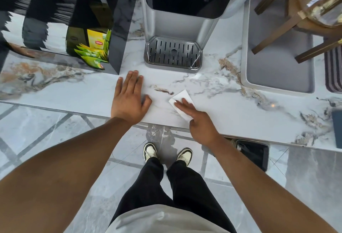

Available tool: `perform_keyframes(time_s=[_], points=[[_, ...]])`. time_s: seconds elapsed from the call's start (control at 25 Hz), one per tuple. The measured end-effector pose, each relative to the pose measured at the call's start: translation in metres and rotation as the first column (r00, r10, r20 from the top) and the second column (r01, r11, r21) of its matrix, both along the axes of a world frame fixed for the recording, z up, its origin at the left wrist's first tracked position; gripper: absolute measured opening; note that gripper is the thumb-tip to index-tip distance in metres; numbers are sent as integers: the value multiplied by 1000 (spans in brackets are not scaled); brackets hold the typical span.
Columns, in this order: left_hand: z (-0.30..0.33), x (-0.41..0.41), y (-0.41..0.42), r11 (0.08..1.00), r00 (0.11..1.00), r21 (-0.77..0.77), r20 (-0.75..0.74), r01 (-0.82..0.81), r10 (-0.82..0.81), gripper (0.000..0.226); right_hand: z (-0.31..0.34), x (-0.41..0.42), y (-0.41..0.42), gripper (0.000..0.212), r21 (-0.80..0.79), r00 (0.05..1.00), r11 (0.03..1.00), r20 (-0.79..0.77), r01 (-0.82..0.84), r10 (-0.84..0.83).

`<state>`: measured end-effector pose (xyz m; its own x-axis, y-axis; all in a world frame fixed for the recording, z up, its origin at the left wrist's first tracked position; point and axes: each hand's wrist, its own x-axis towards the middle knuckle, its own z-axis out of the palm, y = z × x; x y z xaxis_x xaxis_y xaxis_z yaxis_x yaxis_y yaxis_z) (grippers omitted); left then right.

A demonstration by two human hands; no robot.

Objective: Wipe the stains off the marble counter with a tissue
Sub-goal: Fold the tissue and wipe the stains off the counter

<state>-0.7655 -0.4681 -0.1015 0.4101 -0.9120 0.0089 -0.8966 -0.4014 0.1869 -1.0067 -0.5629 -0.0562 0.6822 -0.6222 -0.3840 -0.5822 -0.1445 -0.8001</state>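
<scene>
A white marble counter (77, 93) with grey and brown veins runs across the view. A folded white tissue (182, 97) lies flat on it near the front edge, below the water dispenser. My right hand (199, 121) presses the tissue down with outstretched fingers that cover its lower part. A thin dark brown stain (163, 90) sits on the marble just left of the tissue, apart from it. My left hand (129, 99) rests palm down on the counter to the left of the stain, fingers apart, holding nothing.
A silver water dispenser (181, 19) with a drip tray (173, 55) stands behind the tissue. A black box of Lipton tea bags (92, 47) is at the left. A grey tray (277, 62) lies at the right, a dark bin (255, 154) on the floor below.
</scene>
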Motion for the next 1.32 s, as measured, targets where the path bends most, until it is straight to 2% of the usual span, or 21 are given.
perform_keyframes(time_s=[0.16,0.24,0.4,0.52,0.76,0.96,1.16,1.24,1.32], points=[[5,-1,0,1000,1000,24,-10,-1,1,69,-3,7,8,91,4,992,995,84,98,-98],[5,-1,-1,1000,1000,30,-11,5,-4,69,-4,-2,-2,90,-17,970,974,100,226,-223],[5,-1,-1,1000,1000,20,-13,4,-4,69,-3,-25,2,90,-18,855,855,4,518,-518],[5,-1,-2,1000,1000,21,-7,1,0,68,0,-8,36,94,31,793,794,32,607,-608],[5,-2,-1,1000,1000,31,3,2,-2,68,1,68,61,92,11,665,667,73,745,-743],[5,-1,-2,1000,1000,25,6,0,0,68,0,86,52,91,-32,723,732,192,681,-664],[7,-1,-1,999,1000,38,-1,3,-3,69,-3,34,37,88,-73,848,850,153,522,-507],[8,-2,-2,999,1000,49,-4,4,-4,69,-1,18,22,87,-42,856,862,148,505,-495],[9,-1,-2,998,1000,56,-4,1,-1,69,2,13,8,82,72,819,834,157,548,-552]])
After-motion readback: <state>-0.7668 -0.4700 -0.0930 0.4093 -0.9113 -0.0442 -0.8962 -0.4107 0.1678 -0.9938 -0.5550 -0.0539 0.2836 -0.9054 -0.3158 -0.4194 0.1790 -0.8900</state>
